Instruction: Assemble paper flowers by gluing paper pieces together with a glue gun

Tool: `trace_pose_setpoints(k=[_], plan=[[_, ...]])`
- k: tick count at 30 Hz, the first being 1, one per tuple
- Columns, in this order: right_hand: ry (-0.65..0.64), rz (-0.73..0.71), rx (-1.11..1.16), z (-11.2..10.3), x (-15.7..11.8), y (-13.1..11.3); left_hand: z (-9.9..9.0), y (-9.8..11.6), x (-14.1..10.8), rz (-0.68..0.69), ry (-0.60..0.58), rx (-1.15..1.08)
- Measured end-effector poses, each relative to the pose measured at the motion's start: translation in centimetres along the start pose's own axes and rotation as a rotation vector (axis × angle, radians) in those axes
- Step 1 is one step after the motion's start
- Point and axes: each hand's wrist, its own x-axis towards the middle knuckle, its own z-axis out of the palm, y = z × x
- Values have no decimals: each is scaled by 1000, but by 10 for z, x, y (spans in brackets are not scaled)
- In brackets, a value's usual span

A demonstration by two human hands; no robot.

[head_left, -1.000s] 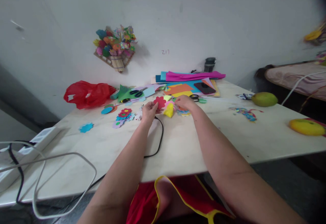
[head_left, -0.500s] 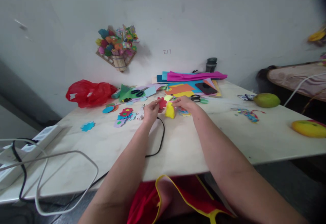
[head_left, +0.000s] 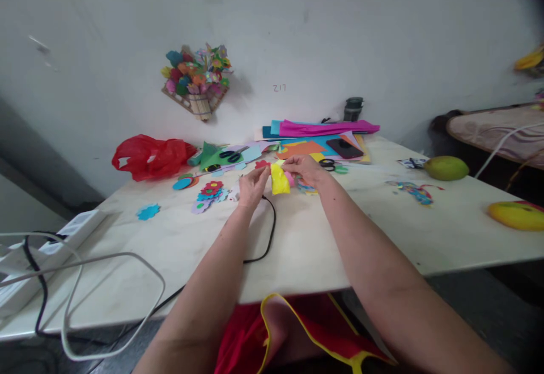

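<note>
A yellow piece (head_left: 280, 179) that looks soft and crumpled is stretched between my two hands over the middle of the table. My left hand (head_left: 253, 185) pinches its left edge, and my right hand (head_left: 304, 169) pinches its upper right corner. Just right of the yellow piece, under my right fingers, a bit of pink (head_left: 290, 178) shows. Behind my left fingertips lies a red paper flower (head_left: 262, 164). Left of my left hand are stacked paper flowers (head_left: 211, 188) in red, blue and lilac.
Black scissors (head_left: 327, 164) lie beside my right hand, with coloured sheets (head_left: 302, 148) and a phone (head_left: 344, 148) behind. A black cable (head_left: 272, 232) loops below my hands. At left are a red bag (head_left: 153, 157) and a power strip (head_left: 80, 224); at right, a green mango (head_left: 446, 168).
The yellow piece has moved slightly left and up, and my left hand now holds its edge. The red flower has left my left fingers and lies behind them. Pink now shows beside the yellow.
</note>
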Motion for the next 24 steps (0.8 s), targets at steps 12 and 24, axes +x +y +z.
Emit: trace_pose_setpoints(k=[12,24], plan=[[15,-38,-24,16,2,3,7,4,-1,-142,-64,-181],[-16,-213,-84,15,10,14,4,-3,5,-96,1,75]])
